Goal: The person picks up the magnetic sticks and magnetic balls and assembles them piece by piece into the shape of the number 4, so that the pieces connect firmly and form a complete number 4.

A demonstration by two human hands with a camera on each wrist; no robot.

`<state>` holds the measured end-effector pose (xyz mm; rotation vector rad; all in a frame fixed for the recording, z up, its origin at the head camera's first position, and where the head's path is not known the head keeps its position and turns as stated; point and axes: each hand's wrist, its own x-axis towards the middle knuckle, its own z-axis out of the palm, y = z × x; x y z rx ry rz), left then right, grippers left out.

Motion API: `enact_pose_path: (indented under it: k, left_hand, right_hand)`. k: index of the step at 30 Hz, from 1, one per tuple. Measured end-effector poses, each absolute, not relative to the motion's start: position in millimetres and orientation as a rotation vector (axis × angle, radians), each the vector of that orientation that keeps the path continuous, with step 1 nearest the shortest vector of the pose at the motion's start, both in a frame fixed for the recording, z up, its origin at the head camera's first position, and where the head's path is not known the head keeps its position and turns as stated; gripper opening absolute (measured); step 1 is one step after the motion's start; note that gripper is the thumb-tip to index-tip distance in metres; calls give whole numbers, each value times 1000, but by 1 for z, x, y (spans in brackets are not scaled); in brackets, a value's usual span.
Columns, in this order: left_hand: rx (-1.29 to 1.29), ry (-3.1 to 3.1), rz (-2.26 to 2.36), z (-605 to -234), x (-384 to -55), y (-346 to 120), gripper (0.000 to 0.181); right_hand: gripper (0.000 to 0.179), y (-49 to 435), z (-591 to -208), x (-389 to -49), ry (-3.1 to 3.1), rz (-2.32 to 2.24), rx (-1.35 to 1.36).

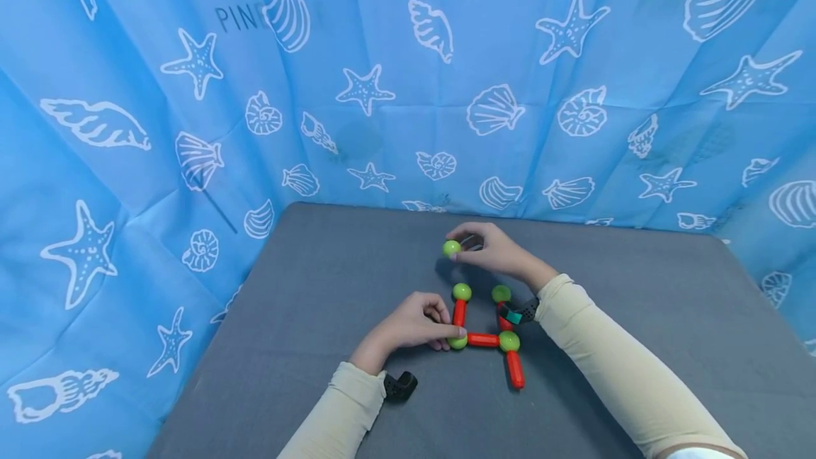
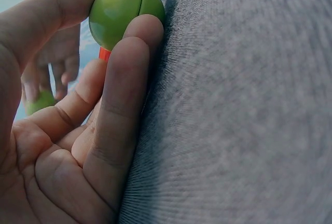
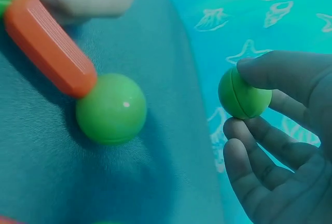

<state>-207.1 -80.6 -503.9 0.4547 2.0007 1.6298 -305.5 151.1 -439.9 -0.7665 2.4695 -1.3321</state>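
My left hand [image 1: 414, 321] pinches a green ball [image 2: 111, 16] between thumb and fingers at the left corner of a ball-and-rod frame lying on the table. From that ball one red rod [image 1: 460, 312] runs away to a green end ball [image 1: 462, 292]. Another red rod [image 1: 483, 340] leads right to a second corner ball [image 1: 509, 341]. My right hand [image 1: 494, 250] holds a loose green ball [image 3: 238, 99] by its fingertips, beyond the frame's far end. In the right wrist view this ball hangs apart from the frame.
A red rod [image 1: 515, 370] sticks out toward me from the right corner ball. On the far side, a partly hidden rod [image 1: 506, 324] ends in a green ball [image 1: 501, 294] under my right wrist. The grey table [image 1: 319, 268] meets a blue shell-print curtain [image 1: 395, 133] behind.
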Motion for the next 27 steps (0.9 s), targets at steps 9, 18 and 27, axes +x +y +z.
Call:
enact_pose_path:
  k: [9,18,27]
  left_hand:
    - [443,2032,1622,-506,-208,-81,27]
    - [431,2026,1622,-504,-207,-81,27]
    - [426,2026,1621,-503,-205,-77,26]
  right_hand:
    - [37,183,-431,-271,2478,-1399,-746]
    - [39,205,-437,-232,2426,-1470,-762]
    - [34,226,-448,-194,2412,-1511,-724]
